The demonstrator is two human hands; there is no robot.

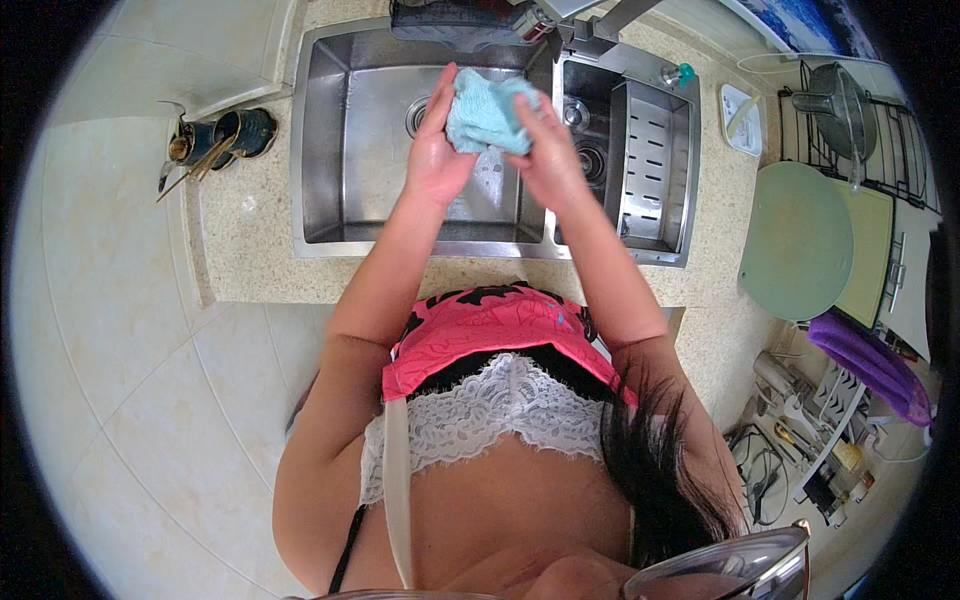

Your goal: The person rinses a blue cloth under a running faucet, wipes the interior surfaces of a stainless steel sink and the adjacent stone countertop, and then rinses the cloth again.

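Observation:
A bunched light-blue cloth point(487, 112) is held between my two hands above the large basin of a stainless steel sink point(375, 202). My left hand point(439, 150) supports it from the left, palm turned toward it and fingers pointing away from me. On the other side, my right hand point(551, 154) presses its fingers onto the cloth and looks slightly blurred. Part of the basin's drain point(417, 116) shows beside my left fingers. Below the cloth, the basin floor has a wet, shiny patch.
To the right is a smaller basin with a slotted metal tray point(646, 172). A faucet point(592, 37) and a dark rack point(450, 26) stand behind. Dark pots with sticks point(244, 133) sit left; a white dish point(741, 120) and a round green board point(799, 240) lie right.

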